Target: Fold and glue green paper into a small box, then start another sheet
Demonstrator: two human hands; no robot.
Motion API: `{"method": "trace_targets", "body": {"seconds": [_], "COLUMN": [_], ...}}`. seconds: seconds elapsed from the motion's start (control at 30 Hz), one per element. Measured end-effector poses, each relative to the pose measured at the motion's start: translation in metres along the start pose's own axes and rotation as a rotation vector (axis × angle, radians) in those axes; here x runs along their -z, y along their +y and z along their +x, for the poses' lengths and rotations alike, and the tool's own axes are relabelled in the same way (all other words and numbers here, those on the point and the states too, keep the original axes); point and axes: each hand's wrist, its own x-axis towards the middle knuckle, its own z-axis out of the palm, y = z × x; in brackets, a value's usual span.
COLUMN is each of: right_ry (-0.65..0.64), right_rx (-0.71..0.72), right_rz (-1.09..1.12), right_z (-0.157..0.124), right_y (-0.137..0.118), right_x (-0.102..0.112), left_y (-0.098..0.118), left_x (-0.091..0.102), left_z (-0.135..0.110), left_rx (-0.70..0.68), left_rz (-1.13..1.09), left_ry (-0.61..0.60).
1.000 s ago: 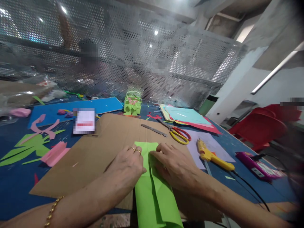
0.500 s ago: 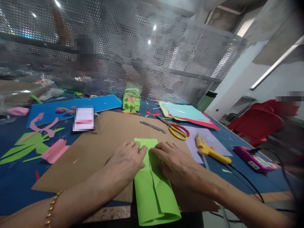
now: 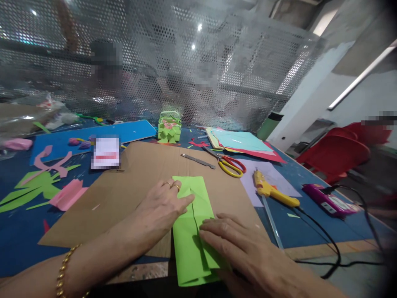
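Observation:
A sheet of bright green paper [image 3: 187, 244] lies in front of me, its two sides folded inward so the edges meet along the middle. The lower end bulges slightly open over the table's near edge. My left hand [image 3: 164, 203] holds down the upper left part, with the thumb pressed by the central seam and the other fingers bent. Lower down, my right hand [image 3: 242, 244] rests on the right flap with its fingers stretched out and together. Its thumb is mostly hidden. Beneath the paper is a brown cardboard sheet [image 3: 139, 174].
Beyond the paper lie a metal blade [image 3: 198, 161] and scissors [image 3: 229, 164]. To the right are a yellow glue gun [image 3: 274, 192] and a purple power strip [image 3: 327, 201] with cables. Pink paper [image 3: 68, 194], green cutouts [image 3: 37, 186] and a small green paper basket [image 3: 169, 128] stand around.
My right hand has slid down the right flap toward me, from the upper end to the lower half. The left hand stays at the upper left of the paper.

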Motion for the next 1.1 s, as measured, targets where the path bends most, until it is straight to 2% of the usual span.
{"method": "trace_targets", "body": {"seconds": [0.13, 0.27, 0.47, 0.63, 0.7, 0.8, 0.83, 0.87, 0.9, 0.93, 1.0, 1.1], "right_ry": [0.027, 0.125, 0.170, 0.164, 0.212, 0.239, 0.129, 0.093, 0.082, 0.124, 0.180, 0.119], "right_rx": [0.044, 0.086, 0.117, 0.139, 0.168, 0.173, 0.135, 0.089, 0.006, -0.041, -0.085, -0.130], "right_rz": [-0.089, -0.104, -0.182, -0.262, -0.231, -0.198, -0.187, -0.163, -0.149, -0.144, -0.144, -0.151], "right_z": [-0.006, -0.015, -0.028, -0.028, -0.026, -0.020, -0.017, -0.012, -0.007, -0.001, 0.013, 0.032], "right_y": [0.009, 0.019, 0.023, 0.025, 0.026, 0.027, 0.028, 0.028, 0.030, 0.033, 0.042, 0.060], "right_x": [-0.027, -0.049, -0.056, -0.062, -0.060, -0.044, -0.036, -0.029, -0.023, -0.018, -0.016, -0.023], "left_y": [0.001, 0.001, 0.000, -0.001, -0.001, -0.002, -0.002, -0.002, -0.002, -0.001, 0.000, 0.001], "left_x": [0.009, 0.006, -0.009, -0.010, -0.012, -0.019, -0.021, -0.023, -0.025, -0.026, -0.027, -0.027], "left_z": [0.002, 0.003, 0.001, 0.003, 0.002, 0.000, -0.001, -0.001, -0.002, -0.002, -0.001, -0.002], "left_rx": [0.014, 0.016, 0.001, 0.016, 0.006, -0.020, -0.022, -0.023, -0.020, -0.017, -0.009, -0.008], "left_rz": [-0.011, -0.027, 0.015, 0.010, 0.006, 0.028, 0.039, 0.048, 0.056, 0.062, 0.068, 0.062], "left_ry": [-0.091, -0.059, 0.040, 0.021, 0.041, 0.099, 0.115, 0.125, 0.132, 0.138, 0.137, 0.110]}}
